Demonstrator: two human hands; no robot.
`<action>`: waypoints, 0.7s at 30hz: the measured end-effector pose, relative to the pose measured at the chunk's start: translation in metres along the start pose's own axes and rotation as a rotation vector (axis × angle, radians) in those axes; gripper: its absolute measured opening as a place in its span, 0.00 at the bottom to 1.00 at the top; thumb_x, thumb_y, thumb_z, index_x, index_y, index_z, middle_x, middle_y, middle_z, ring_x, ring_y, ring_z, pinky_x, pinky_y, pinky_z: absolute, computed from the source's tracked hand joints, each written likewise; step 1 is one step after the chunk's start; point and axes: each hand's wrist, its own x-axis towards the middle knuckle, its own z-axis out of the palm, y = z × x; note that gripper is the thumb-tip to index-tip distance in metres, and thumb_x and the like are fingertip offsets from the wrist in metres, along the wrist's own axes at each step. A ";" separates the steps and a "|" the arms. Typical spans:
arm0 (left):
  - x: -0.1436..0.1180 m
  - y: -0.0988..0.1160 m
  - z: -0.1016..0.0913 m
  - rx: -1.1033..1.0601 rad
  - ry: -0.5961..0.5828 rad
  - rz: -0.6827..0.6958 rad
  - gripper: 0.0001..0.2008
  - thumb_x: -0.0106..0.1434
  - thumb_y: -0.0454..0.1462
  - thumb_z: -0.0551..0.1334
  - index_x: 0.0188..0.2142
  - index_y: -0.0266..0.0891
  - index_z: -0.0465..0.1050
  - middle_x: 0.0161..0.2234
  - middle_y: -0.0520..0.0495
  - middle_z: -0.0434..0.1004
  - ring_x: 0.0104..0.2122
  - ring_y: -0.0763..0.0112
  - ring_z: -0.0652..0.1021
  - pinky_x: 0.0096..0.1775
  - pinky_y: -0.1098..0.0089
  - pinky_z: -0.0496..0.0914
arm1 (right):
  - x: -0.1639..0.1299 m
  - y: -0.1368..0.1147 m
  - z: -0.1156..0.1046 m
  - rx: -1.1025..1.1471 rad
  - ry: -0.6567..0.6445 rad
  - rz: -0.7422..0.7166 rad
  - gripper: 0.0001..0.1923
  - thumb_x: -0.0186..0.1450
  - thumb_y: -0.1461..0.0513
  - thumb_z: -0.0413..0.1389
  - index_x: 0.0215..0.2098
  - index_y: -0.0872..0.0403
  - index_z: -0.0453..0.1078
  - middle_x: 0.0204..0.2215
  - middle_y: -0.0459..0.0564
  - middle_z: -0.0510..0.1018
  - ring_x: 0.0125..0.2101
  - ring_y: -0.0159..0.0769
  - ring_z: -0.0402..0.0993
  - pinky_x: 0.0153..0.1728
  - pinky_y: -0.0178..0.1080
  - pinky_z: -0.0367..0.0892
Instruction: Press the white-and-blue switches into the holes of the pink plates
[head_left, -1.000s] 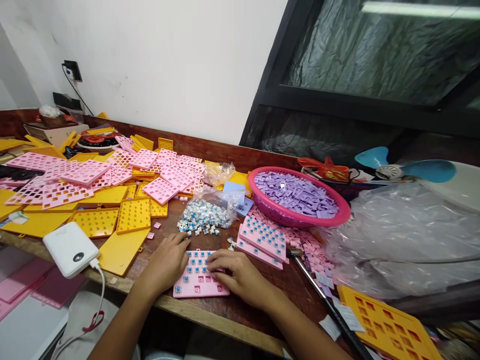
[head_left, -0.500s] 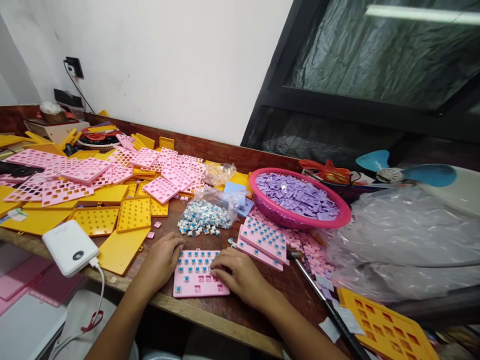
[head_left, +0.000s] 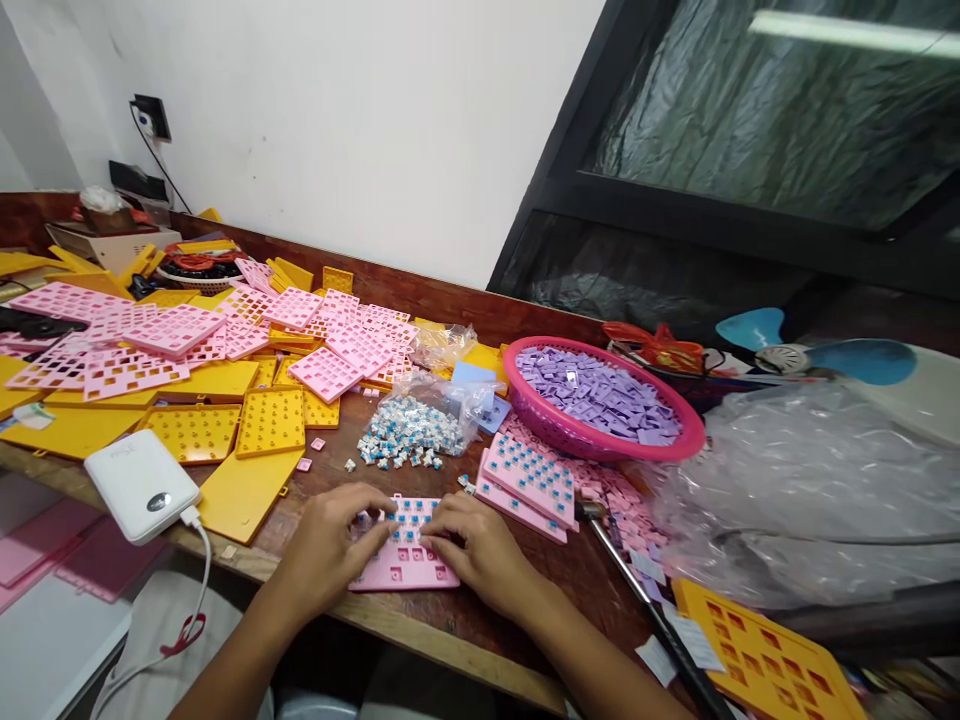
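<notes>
On the table's front part lies a pink keyboard plate (head_left: 409, 577), with blue-and-white key switches (head_left: 409, 520) in its upper rows and several bare sockets lower down. My left hand (head_left: 334, 540) is over the plate's left side, thumb and index fingertips close together in a pinch; what is between them is too small to make out. Over the right edge curls my right hand (head_left: 476, 545), thumb and forefinger nearly together at the switches; whatever they hold is hidden. Beyond the plate, a heap of loose switches (head_left: 412, 430) spills from a clear plastic bag (head_left: 480, 398).
Two pink plates with switches (head_left: 529, 480) are stacked to the right, beside a hammer-like tool (head_left: 622, 560). Behind them stands a pink basket (head_left: 694, 437) of purple keycaps. Yellow cases (head_left: 247, 495), pink frames (head_left: 176, 330) and a white power bank (head_left: 139, 480) fill the left.
My left hand has moved right from the plate's left edge to over its switches, fingers now pinched. A single switch now shows apart from the heap's left side. My right hand stays nearly still.
</notes>
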 end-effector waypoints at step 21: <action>-0.015 0.005 0.038 0.554 -0.162 0.186 0.09 0.72 0.33 0.58 0.37 0.42 0.77 0.36 0.47 0.79 0.38 0.60 0.75 0.40 0.61 0.64 | 0.014 0.049 -0.025 -0.523 0.090 0.119 0.09 0.71 0.62 0.57 0.45 0.48 0.80 0.40 0.51 0.85 0.42 0.46 0.70 0.46 0.48 0.56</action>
